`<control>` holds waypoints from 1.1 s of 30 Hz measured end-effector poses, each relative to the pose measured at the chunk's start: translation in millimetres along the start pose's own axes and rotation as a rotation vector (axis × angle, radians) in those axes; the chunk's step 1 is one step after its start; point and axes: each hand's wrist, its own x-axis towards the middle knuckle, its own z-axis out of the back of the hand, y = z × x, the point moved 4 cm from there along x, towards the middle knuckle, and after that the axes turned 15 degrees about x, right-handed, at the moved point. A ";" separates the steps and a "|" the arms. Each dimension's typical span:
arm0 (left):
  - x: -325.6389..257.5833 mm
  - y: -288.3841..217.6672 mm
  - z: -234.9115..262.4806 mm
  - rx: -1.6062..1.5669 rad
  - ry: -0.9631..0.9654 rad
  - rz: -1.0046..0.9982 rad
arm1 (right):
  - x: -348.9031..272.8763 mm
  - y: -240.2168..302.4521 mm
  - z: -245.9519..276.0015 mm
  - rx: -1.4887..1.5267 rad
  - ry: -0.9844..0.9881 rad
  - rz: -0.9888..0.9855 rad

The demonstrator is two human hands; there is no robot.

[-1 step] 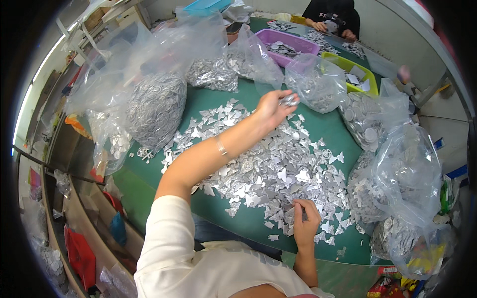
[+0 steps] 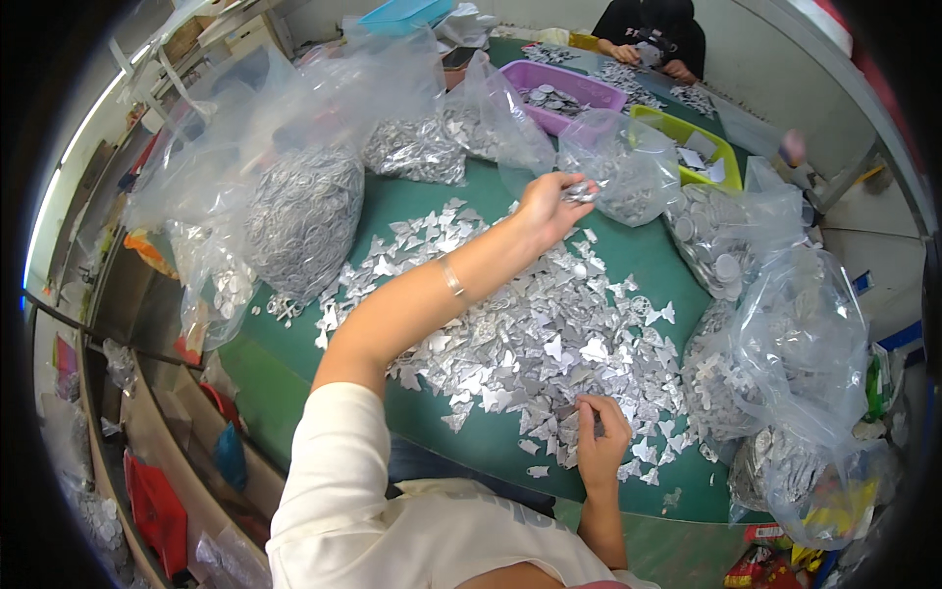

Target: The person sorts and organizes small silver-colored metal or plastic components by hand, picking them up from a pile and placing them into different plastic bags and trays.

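Two hands: left hand [image 2: 546, 206] pinching silver pieces [image 2: 579, 192] toward the counter's [image 2: 412, 201] far edge, right hand [image 2: 601, 439] gripping scraps [image 2: 549, 334] at the near edge.

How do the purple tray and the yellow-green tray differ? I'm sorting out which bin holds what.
The purple tray lies farther from the person; the yellow-green tray sits nearer and to its right. The purple tray holds a heap of small silvery pieces, while the yellow-green tray holds a few larger, flat pale pieces. Both are open rectangular plastic trays on the green table, behind clear bags.
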 end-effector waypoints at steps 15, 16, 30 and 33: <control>143.3 45.3 -31.3 0.292 0.018 0.120 | 3.8 -2.3 -4.8 -0.005 -0.034 0.008; 142.8 43.5 -27.4 0.274 -0.055 0.086 | 4.0 -2.0 -4.4 -0.009 -0.040 0.014; 149.7 28.0 -23.5 0.602 0.155 -0.382 | 7.0 -14.0 0.7 -0.052 -0.077 0.131; 160.7 35.3 -18.0 0.262 0.208 -0.309 | 7.4 -23.6 3.8 -0.027 -0.079 0.206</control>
